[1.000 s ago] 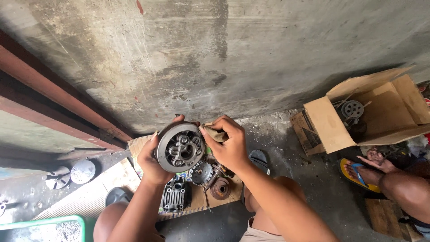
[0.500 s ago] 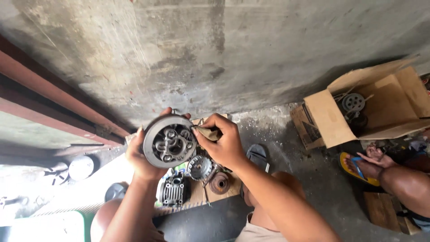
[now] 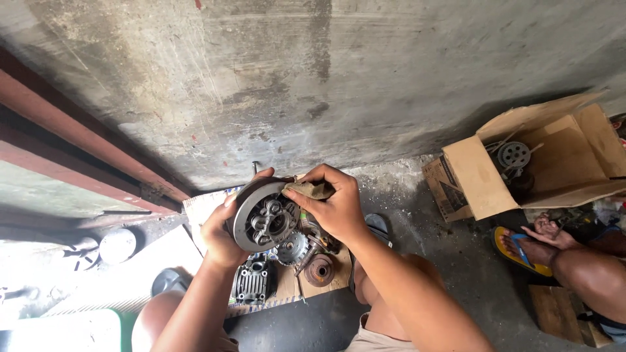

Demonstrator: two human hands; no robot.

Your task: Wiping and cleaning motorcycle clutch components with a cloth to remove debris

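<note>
Rough, stained concrete fills the wall [image 3: 313,78] ahead of us, and the grey floor below it is gritty and dusty. We hold a round metal clutch drum [image 3: 264,215] up in front of the wall, above the floor and the parts laid under it. Our left hand [image 3: 220,229] grips its rim from the left, fingers curled behind it, so the open face with its ring of bolts and bosses turns toward us. Our right hand [image 3: 332,205] is closed on a crumpled brownish rag [image 3: 312,190] and presses it against the drum's upper right edge.

Beneath our hands lies one flat sheet of cardboard [image 3: 287,287], and on it we count three loose pieces: a finned cast cylinder block [image 3: 253,283], a toothed gear-like wheel [image 3: 291,248] partly hidden by the drum, and a rusty brown hub [image 3: 319,269]. Smaller bits between them are too cluttered to make out.

One open cardboard box [image 3: 541,163] stands to the right against the wall, with a perforated metal disc [image 3: 514,154] among dark parts inside that we cannot tell apart. Another person's foot [image 3: 541,244] rests on a yellow and blue flip-flop [image 3: 515,248] near it; that person is cut off by the frame. At far left one pale round lid [image 3: 117,244] sits washed out in glare.
</note>
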